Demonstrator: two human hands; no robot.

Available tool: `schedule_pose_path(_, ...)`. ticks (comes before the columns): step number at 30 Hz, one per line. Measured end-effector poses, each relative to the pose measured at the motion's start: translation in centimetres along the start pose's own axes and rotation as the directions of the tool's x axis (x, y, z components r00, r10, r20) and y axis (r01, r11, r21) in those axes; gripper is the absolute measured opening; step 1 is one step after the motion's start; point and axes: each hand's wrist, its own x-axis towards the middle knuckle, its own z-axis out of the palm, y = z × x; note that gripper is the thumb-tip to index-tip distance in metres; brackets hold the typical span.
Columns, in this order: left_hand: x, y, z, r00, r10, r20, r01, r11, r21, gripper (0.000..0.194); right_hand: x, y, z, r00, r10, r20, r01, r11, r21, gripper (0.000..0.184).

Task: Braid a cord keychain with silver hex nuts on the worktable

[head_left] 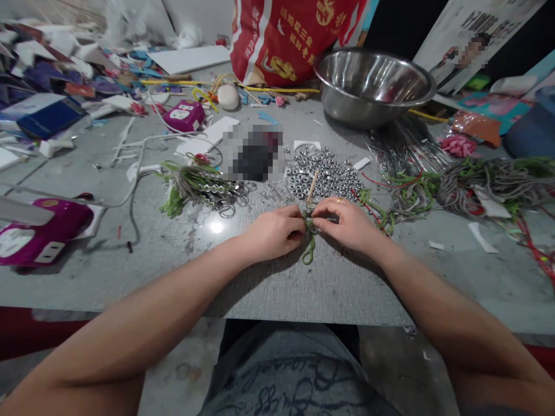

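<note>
My left hand and my right hand meet over the middle of the grey table, fingers pinched together on a green cord whose loop hangs below them. A thin wooden stick rises from between the fingertips. Just beyond the hands lies a heap of small silver metal nuts. A ring shows on my right hand.
A bundle of green cords with strung nuts lies to the left, tangled grey and green cords to the right. A steel bowl and a red sack stand at the back. Purple devices and paper scraps clutter the left side.
</note>
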Motion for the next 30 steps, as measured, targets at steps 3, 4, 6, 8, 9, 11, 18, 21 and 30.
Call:
schedule_pose_path(3, -0.1, 0.0, -0.3, 1.0, 0.019, 0.015, -0.018, 1.0, -0.006, 0.015, -0.1, -0.4, -0.3, 1.0, -0.018, -0.012, 0.016, 0.989, -0.15, 0.013)
schedule_pose_path(4, -0.1, 0.0, -0.4, 1.0, 0.023, 0.022, -0.023, 1.0, -0.002, 0.014, -0.1, -0.6, -0.4, 1.0, -0.024, 0.006, 0.024, 0.977, -0.211, 0.017)
schedule_pose_path(6, -0.2, -0.1, -0.6, 0.999, 0.021, 0.032, -0.022, 1.0, 0.008, 0.014, -0.3, -1.1, -0.5, 0.997, -0.032, 0.075, 0.055, 0.943, -0.329, 0.027)
schedule_pose_path(8, -0.2, -0.1, -0.8, 0.999, 0.024, 0.032, -0.025, 0.999, 0.02, 0.014, -0.5, -1.6, -0.6, 0.991, -0.025, 0.134, 0.08, 0.903, -0.423, 0.036)
schedule_pose_path(9, -0.2, -0.1, -0.9, 0.999, 0.033, 0.03, -0.034, 0.999, 0.03, 0.014, -0.6, -1.8, -0.6, 0.989, -0.015, 0.145, 0.081, 0.886, -0.457, 0.04)
schedule_pose_path(11, -0.2, 0.0, -1.1, 0.998, 0.057, 0.026, -0.059, 0.997, 0.055, 0.013, -1.1, -1.8, -0.4, 0.991, 0.004, 0.136, 0.065, 0.865, -0.498, 0.048)
schedule_pose_path(18, -0.4, 0.8, -1.6, 0.991, 0.067, 0.119, -0.076, 0.995, 0.071, 0.015, -2.5, -0.6, 1.4, 0.981, 0.108, 0.161, -0.009, 0.854, -0.521, 0.064)
schedule_pose_path(21, -0.7, 1.0, -1.9, 0.977, 0.07, 0.203, -0.08, 0.996, 0.04, 0.013, -2.7, -0.3, 1.6, 0.976, 0.131, 0.175, -0.014, 0.837, -0.547, 0.073)
schedule_pose_path(30, -1.0, 1.6, -3.1, 0.929, 0.018, 0.369, -0.026, 1.0, 0.017, 0.009, -2.6, 0.7, 0.6, 0.951, 0.236, 0.202, -0.081, 0.817, -0.571, 0.096)
